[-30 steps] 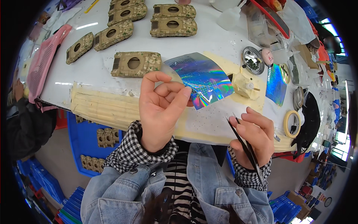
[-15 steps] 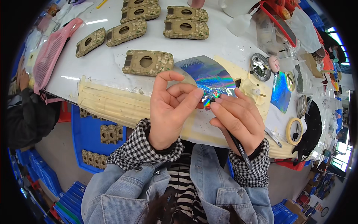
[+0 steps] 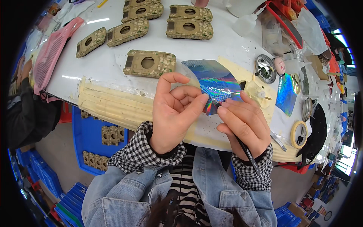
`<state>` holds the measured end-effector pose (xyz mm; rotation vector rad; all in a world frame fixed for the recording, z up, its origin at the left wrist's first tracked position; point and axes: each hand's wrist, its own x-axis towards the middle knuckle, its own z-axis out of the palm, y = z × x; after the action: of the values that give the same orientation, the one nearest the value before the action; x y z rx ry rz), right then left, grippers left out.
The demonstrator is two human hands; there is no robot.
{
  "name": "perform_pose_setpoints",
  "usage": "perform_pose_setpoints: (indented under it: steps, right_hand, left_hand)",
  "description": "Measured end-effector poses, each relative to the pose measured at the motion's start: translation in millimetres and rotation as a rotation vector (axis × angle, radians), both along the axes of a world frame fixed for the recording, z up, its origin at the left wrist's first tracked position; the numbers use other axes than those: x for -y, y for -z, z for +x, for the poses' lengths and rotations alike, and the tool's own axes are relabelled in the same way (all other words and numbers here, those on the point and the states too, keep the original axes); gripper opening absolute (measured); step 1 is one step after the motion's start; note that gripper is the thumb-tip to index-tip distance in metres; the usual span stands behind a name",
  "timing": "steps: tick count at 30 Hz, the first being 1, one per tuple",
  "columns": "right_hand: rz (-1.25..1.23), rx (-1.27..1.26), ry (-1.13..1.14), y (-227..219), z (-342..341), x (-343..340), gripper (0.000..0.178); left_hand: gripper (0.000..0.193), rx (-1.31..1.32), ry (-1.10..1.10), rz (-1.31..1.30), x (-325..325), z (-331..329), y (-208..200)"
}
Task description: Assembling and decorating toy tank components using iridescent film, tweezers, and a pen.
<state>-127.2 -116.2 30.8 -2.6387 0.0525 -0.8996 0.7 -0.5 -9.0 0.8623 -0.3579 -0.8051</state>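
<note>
A shiny rainbow-blue holographic sheet is held up over the near edge of the table, its lower edge curled. My left hand pinches that edge between thumb and fingertips. In my right hand are slim black tweezers, their tip at the sheet's lower edge beside my left fingertips. The right fingers also touch the sheet's right side. What lies exactly under the tip is too small to make out. Just beyond my left hand rests a camouflage model tank hull with a round hole in its top.
More camouflage hulls stand farther back. Right of the sheet are a round metal dish, a second holographic sheet and a tape roll. A pink basket stands left. Below the table, a blue tray holds small tan parts.
The right hand and tweezers have shifted slightly right and down. The sheet has tilted and its lower edge looks flatter. My left hand keeps its pinch, nearly in place.
</note>
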Motion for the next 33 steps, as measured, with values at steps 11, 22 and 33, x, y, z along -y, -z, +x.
perform_pose_setpoints:
  steps: [11, 22, 33]
  right_hand:
    - [0.008, -0.015, 0.002, -0.7, 0.3, 0.4, 0.035]
    - [0.034, -0.022, -0.006, -1.5, 0.5, 0.5, 0.034]
    - [0.040, -0.015, -0.005, -0.6, 0.7, 0.6, 0.035]
  left_hand:
    - [0.043, -0.001, 0.004, -0.026, 0.0, -0.9, 0.0]
    - [0.043, 0.028, -0.017, -0.012, 0.5, -2.2, 0.5]
    - [0.043, 0.012, -0.026, 0.013, 0.8, -3.0, -0.3]
